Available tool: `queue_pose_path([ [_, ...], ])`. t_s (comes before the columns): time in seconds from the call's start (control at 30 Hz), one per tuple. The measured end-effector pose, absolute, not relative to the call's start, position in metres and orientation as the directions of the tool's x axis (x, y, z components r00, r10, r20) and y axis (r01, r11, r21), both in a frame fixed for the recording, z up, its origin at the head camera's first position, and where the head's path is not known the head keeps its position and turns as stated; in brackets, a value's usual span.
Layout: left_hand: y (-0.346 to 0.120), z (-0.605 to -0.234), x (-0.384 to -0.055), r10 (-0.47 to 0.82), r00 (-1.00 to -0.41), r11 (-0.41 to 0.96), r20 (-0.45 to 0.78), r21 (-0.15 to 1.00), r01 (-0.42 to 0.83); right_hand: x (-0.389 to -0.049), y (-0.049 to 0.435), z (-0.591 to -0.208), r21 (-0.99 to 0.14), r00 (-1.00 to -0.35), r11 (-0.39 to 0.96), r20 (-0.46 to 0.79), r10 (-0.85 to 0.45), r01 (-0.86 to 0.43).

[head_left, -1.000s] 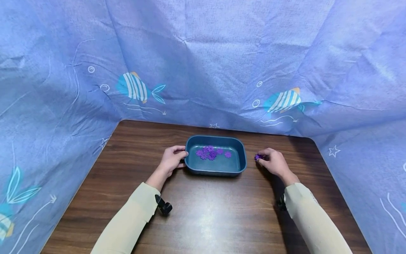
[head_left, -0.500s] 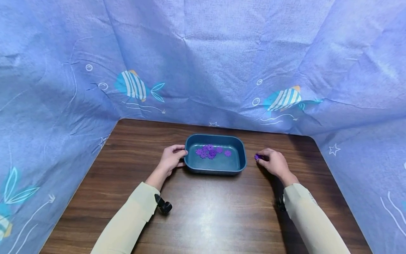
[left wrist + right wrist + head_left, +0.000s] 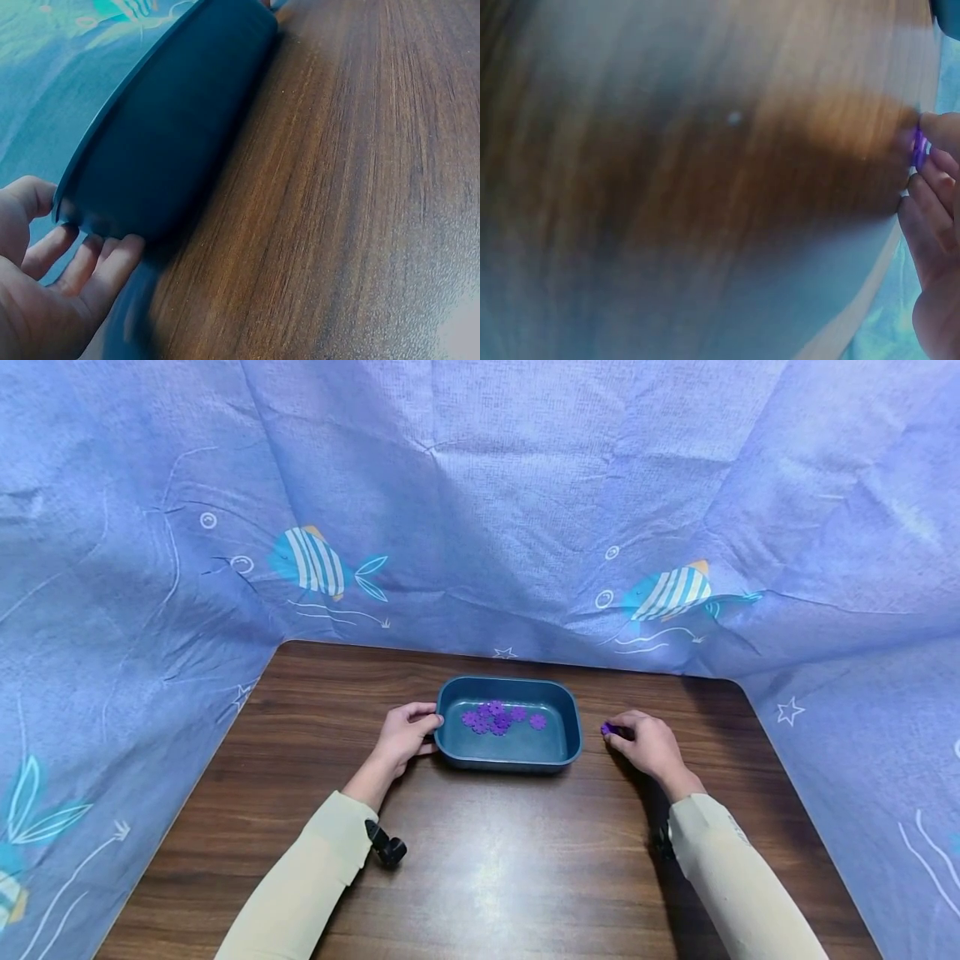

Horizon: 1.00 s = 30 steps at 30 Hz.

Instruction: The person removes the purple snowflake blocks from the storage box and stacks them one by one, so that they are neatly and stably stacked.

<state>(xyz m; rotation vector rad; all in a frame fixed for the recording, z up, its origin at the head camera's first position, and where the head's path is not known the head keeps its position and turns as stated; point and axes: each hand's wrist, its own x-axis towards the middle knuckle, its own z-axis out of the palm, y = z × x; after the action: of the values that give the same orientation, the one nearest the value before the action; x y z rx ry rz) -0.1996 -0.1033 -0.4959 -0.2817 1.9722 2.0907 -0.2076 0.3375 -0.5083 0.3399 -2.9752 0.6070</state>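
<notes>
A dark blue rectangular tray with rounded corners sits toward the back of the table. Inside it lie several purple flower-shaped pieces, mostly bunched left of the middle. My left hand grips the tray's left end, thumb at the rim and fingers against the outer wall; the left wrist view shows this hand close up. To the right of the tray, my right hand pinches a purple flower-shaped piece between thumb and fingers, low over the table. The right wrist view catches the piece edge-on.
The brown wood-grain table has rounded back corners. A blue curtain printed with striped fish hangs behind it and along both sides. Each wrist wears a black strap, with a small camera showing on the left one.
Both hands keep their holds on the tray and the purple piece. The whole head view shifts very slightly; nothing else visibly moves.
</notes>
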Motion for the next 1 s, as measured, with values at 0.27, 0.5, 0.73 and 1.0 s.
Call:
queue_pose_path([
  [0.27, -0.1025, -0.4964, -0.2004, 0.043, -0.944, -0.038, -0.326, 0.944, -0.328, -0.2080, 0.3379, -0.5120, -0.362, -0.975, 0.906, 0.119, -0.189, -0.220],
  [0.5, -0.1018, -0.4948, -0.1997, 0.046, -0.944, -0.039, -0.327, 0.944, -0.329, -0.2082, 0.3374, -0.5119, -0.332, -0.972, 0.914, 0.121, -0.203, -0.232],
  [0.73, -0.1024, -0.4964, -0.2004, 0.045, -0.945, -0.040, -0.324, 0.944, -0.326, -0.2074, 0.3376, -0.5114, -0.334, -0.974, 0.915, 0.110, -0.199, -0.225],
  [1.0, -0.1026, -0.4973, -0.2018, 0.043, -0.945, -0.049, -0.323, 0.944, -0.325, -0.2070, 0.3377, -0.5086, -0.353, -0.972, 0.906, 0.107, -0.208, -0.232],
])
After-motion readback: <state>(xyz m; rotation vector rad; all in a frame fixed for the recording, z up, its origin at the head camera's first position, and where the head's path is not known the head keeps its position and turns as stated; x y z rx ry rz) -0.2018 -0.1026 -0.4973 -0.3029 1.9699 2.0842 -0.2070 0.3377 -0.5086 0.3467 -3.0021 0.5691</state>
